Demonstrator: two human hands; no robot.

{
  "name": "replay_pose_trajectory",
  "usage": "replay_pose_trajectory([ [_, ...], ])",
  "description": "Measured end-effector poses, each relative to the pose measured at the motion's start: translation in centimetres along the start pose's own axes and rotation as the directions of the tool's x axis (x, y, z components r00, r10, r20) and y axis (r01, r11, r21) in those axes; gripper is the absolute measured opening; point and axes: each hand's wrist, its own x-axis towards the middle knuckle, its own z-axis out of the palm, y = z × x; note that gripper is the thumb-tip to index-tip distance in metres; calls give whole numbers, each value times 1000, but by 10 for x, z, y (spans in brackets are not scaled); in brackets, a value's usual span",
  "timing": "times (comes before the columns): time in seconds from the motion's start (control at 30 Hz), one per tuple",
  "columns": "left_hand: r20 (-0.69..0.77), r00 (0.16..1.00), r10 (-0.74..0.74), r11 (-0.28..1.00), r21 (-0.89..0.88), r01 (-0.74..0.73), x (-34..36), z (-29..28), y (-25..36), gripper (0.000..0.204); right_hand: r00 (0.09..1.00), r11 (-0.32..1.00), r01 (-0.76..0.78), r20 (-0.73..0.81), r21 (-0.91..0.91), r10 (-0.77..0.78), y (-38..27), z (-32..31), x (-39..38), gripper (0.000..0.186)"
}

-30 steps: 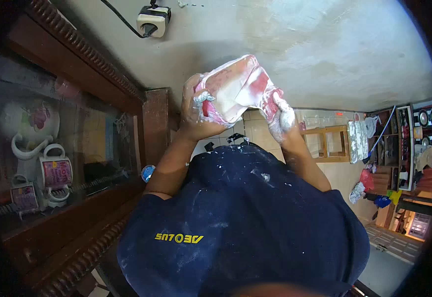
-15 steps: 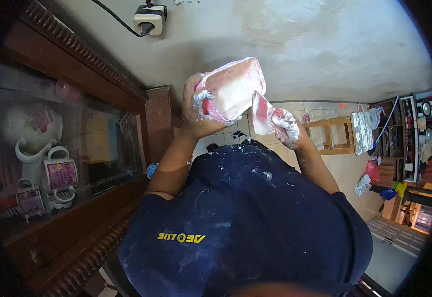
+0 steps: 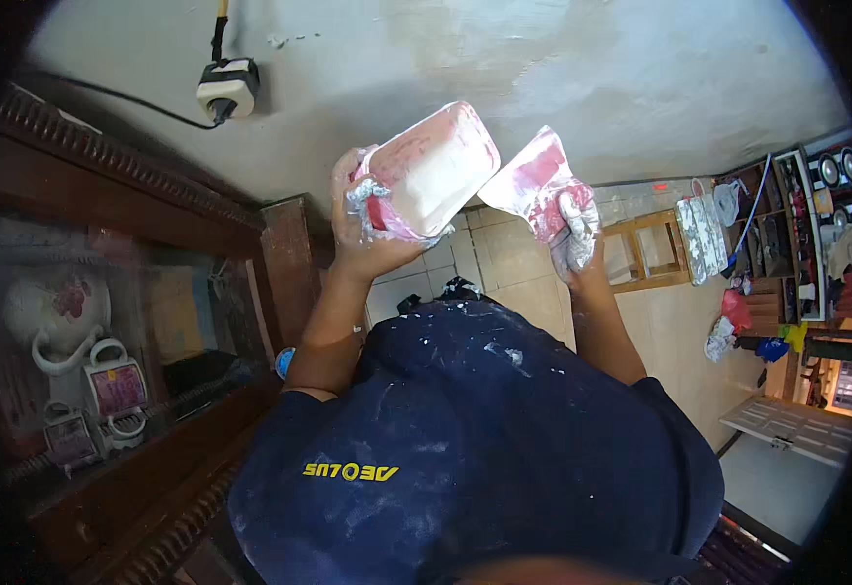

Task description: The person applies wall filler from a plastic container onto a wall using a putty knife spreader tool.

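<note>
My left hand (image 3: pixel 352 219) grips a rectangular pink plastic tub (image 3: pixel 434 166), its inside smeared with pale paste and tilted toward the wall. A flat, flared pink scraper (image 3: pixel 533 175), coated in white, is held in my right hand (image 3: pixel 574 236), just right of the tub and apart from it. Both hands have white smears on the fingers.
A plastered wall (image 3: pixel 640 68) rises ahead, with a socket block and cord (image 3: pixel 226 96). At left stands a dark wooden glass cabinet (image 3: pixel 187 210) with mugs inside. Right: a tiled floor (image 3: pixel 679 331), a wooden step stool (image 3: pixel 640 249), cluttered shelves (image 3: pixel 782 244).
The scraper has left the tub, moved right and turned upward in my right hand. The tub has shifted slightly left in the picture, along with my left hand.
</note>
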Motion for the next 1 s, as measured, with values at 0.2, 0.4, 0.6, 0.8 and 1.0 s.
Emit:
replay_pose_trajectory([
  [0.2,28,1000,1,981,194,-7,38,56,4,103,931,773,334,60,-539,-360,-56,-10,35,15],
  [0.4,64,998,2,942,335,-24,64,96,-16,102,419,135,908,881,-398,-219,-67,-48,89,39],
  [0.6,9,1000,-27,919,394,21,73,132,-31,99,336,292,906,940,-308,-52,-106,-80,126,38],
  [0.8,12,998,-66,878,476,52,77,144,-29,107,572,413,786,794,-460,-205,-101,-139,118,37],
  [1.0,105,994,-11,927,374,-30,84,133,-40,106,968,972,-230,-96,45,233,-81,-119,150,18],
])
